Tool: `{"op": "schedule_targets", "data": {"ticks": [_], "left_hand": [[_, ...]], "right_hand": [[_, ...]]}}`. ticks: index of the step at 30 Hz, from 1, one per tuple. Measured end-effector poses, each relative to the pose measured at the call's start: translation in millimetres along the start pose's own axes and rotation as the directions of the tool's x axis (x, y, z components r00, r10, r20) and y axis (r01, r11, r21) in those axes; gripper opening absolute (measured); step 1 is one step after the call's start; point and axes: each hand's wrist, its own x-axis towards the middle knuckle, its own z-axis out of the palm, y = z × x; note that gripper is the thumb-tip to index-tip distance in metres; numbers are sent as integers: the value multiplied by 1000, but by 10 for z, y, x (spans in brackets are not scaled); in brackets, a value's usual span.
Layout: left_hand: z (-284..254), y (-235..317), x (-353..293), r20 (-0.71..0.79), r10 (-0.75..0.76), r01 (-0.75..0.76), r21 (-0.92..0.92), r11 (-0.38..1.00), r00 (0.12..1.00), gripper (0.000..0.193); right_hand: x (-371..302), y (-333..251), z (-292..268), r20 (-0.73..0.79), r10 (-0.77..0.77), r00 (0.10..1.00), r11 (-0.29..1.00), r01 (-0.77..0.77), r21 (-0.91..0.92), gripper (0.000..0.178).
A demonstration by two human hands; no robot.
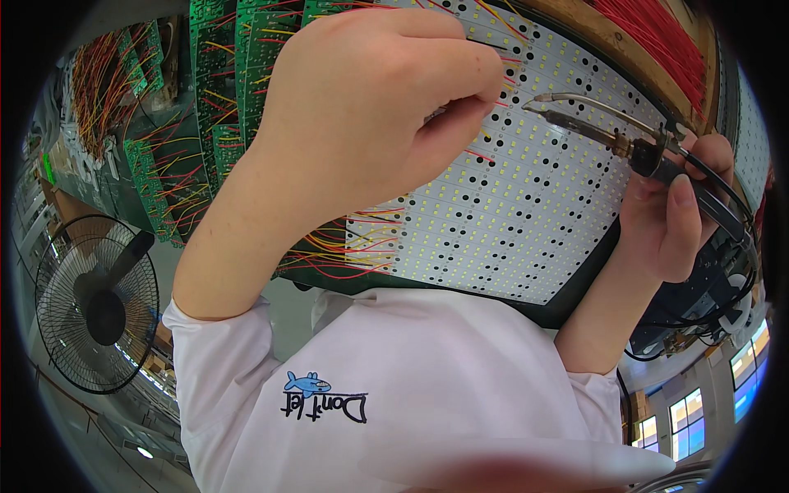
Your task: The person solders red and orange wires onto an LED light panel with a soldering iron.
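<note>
My left hand (386,99) is closed in a pinch above a white LED panel (493,222). Its fingertips are turned down and away, so what they grip cannot be made out; a red wire end (500,104) pokes out beside them. In my right hand (670,205) is a soldering iron (592,130), its grip wrapped by the fingers. A curved metal solder-feed tube (604,103) runs along the iron and meets near its tip. That tip hovers over the panel, just right of my left fingers. Red, yellow and black wires (366,238) lie across the panel's left edge.
Green circuit boards (218,99) with wires stand left of the panel. A bundle of red wires (657,41) lies in a wooden-edged tray at the far right. A black fan (103,316) is at the left. Cables (731,304) hang below my right hand.
</note>
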Motion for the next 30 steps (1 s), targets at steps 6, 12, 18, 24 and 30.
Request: {"op": "schedule_targets", "data": {"ticks": [6,12,18,24,30], "left_hand": [[-4,9,5,16,-20,20,2,1000,1000,15],[4,-15,18,2,34,-34,-8,999,999,15],[-6,9,26,35,0,-1,5,1000,999,14],[-30,-29,-12,27,16,-17,16,1000,1000,14],[-29,-73,-27,63,36,-40,63,997,997,14]], "right_hand": [[32,14,123,-37,-17,999,983,10,-183,29],[32,19,144,-43,-13,999,980,4,-198,29],[14,-4,153,-42,10,999,983,-17,-181,24],[54,29,215,-91,12,996,971,-34,-237,30],[17,-53,27,-245,67,967,995,-49,82,23]]}}
